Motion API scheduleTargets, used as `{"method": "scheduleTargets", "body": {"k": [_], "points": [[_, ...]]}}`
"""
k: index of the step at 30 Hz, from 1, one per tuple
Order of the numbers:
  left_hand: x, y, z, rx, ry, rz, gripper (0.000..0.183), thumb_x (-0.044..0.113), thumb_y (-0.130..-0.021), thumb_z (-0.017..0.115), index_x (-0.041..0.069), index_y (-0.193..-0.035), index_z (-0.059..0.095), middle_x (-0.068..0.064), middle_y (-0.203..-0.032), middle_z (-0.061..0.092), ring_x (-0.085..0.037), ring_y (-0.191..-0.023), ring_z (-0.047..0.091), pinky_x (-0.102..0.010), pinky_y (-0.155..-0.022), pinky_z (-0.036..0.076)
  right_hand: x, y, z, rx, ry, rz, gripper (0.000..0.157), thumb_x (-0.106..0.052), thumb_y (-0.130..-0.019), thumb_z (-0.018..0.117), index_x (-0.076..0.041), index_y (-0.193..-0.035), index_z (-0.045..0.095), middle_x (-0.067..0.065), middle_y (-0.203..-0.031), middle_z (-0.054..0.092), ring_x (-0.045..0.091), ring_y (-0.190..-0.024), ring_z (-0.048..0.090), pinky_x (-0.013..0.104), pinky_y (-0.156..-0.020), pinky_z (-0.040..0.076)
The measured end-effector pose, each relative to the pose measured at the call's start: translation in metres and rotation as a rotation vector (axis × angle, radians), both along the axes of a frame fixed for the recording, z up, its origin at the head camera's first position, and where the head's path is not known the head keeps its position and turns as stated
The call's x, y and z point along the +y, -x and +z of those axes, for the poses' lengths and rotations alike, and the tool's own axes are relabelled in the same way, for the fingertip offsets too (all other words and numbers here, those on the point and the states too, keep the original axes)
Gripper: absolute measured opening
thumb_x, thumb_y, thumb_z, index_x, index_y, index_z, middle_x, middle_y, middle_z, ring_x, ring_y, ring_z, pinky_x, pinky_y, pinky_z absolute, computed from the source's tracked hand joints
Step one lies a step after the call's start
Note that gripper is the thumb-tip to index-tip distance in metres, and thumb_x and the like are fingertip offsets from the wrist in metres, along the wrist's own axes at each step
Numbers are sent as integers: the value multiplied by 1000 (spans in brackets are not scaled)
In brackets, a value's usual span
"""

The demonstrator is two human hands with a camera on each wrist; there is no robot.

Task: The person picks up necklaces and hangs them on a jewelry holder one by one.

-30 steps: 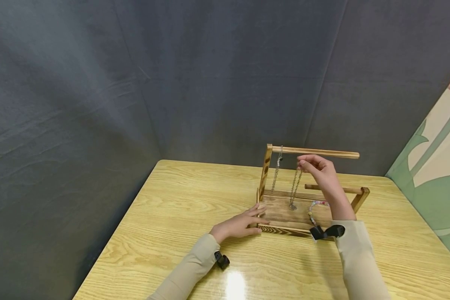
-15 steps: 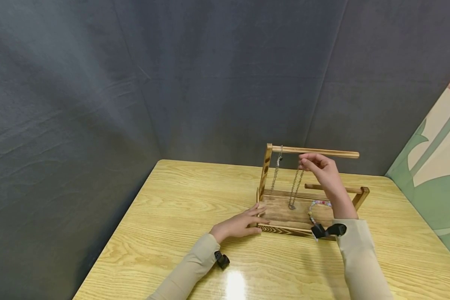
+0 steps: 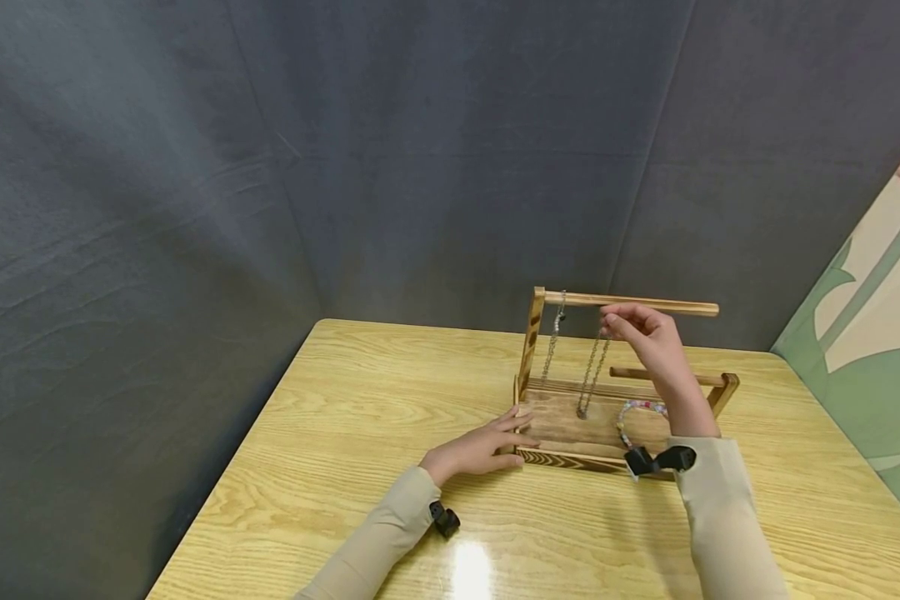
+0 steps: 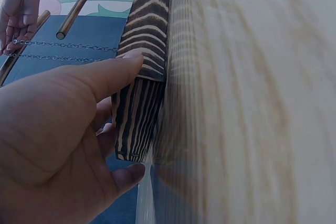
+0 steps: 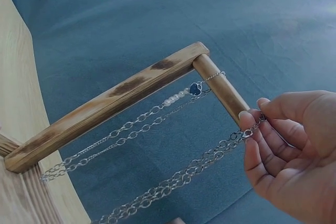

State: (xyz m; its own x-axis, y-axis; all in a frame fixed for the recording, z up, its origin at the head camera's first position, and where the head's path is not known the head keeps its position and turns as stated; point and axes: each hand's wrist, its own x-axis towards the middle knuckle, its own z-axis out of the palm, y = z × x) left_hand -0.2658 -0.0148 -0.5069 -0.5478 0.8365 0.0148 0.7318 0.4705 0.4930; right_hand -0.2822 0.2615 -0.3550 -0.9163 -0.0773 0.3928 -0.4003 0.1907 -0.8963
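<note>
My right hand point(image 3: 648, 337) pinches one end of a silver chain necklace point(image 3: 591, 379) right beside the upper bar point(image 3: 667, 307) of a wooden jewelry stand point(image 3: 551, 429). The chain hangs doubled over the tray in the head view. Fingertips and clasp end overlap the bar point(image 5: 226, 90) in the right wrist view. Another necklace point(image 5: 176, 98), with pearls and a dark heart charm, hangs on the bar near the upright. At the tray's front left corner, my left hand point(image 3: 476, 448) holds the stand, thumb point(image 4: 118, 72) against the striped wood.
A colourful beaded bracelet point(image 3: 624, 425) is by the tray's right part, partly hidden by the right wrist camera. A shorter lower bar point(image 3: 690, 380) extends from the stand's right post. The wooden table point(image 3: 360, 400) meets a dark curtain point(image 3: 450, 167) behind.
My right hand has shifted slightly up and to the right with the necklace, closer to the upper bar. The left hand stays at the stand's corner.
</note>
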Motion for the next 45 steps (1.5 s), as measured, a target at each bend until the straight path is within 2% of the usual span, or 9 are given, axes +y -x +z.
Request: {"method": "scheduleTargets", "body": {"k": [5, 13, 23, 29, 35, 40, 45], "points": [[0, 1, 0, -6, -2, 1, 44, 36, -97, 45, 26, -140, 43, 0, -157, 7, -22, -144, -4, -43, -114, 21, 0, 0, 3, 9, -5, 4, 24, -18, -94, 56, -1, -110, 62, -1, -91, 66, 6, -78, 63, 17, -71, 52], [0, 1, -1, -1, 5, 0, 45, 36, -97, 44, 26, -141, 42, 1, -157, 6, -23, -144, -4, -44, -113, 22, 0, -1, 7, 25, 22, 19, 21, -16, -93, 57, -3, -107, 63, -7, -89, 66, 6, -78, 63, 16, -68, 51], [0, 2, -1, -9, 4, 1, 44, 34, -97, 46, 26, -140, 42, 1, -157, 7, -22, -144, -5, -44, -114, 21, 0, 1, 11, 68, 12, 25, 31, -13, -93, 56, 12, -112, 57, -8, -88, 66, 7, -78, 63, 15, -68, 51], [0, 2, -2, -16, 1, 3, 44, 34, -97, 46, 26, -140, 43, 2, -157, 7, -22, -144, -5, -44, -114, 21, 1, 3, 12, 82, 21, 15, 29, -13, -93, 57, 11, -110, 58, -4, -87, 65, 11, -78, 63, 14, -68, 51], [1, 1, 0, -10, -1, 3, 44, 34, -98, 45, 25, -140, 43, 0, -157, 8, -23, -144, -4, -44, -114, 21, 3, 4, 14, 79, 39, 18, 29, -12, -93, 57, 11, -110, 58, 4, -90, 65, 6, -77, 63, 14, -69, 51], [0, 1, 0, -10, -4, 4, 44, 35, -98, 45, 25, -140, 43, -1, -157, 9, -23, -144, -3, -43, -114, 22, 2, 5, 15, 78, 40, 10, 29, -13, -93, 57, 11, -111, 58, -2, -89, 65, 6, -78, 62, 14, -69, 50], [1, 1, 1, -17, -3, 0, 44, 34, -98, 45, 24, -140, 43, -1, -157, 8, -23, -144, -4, -43, -114, 21, 3, 7, 16, 96, 49, 3, 29, -12, -92, 57, 11, -110, 59, 1, -88, 65, 9, -77, 62, 14, -69, 51]]}}
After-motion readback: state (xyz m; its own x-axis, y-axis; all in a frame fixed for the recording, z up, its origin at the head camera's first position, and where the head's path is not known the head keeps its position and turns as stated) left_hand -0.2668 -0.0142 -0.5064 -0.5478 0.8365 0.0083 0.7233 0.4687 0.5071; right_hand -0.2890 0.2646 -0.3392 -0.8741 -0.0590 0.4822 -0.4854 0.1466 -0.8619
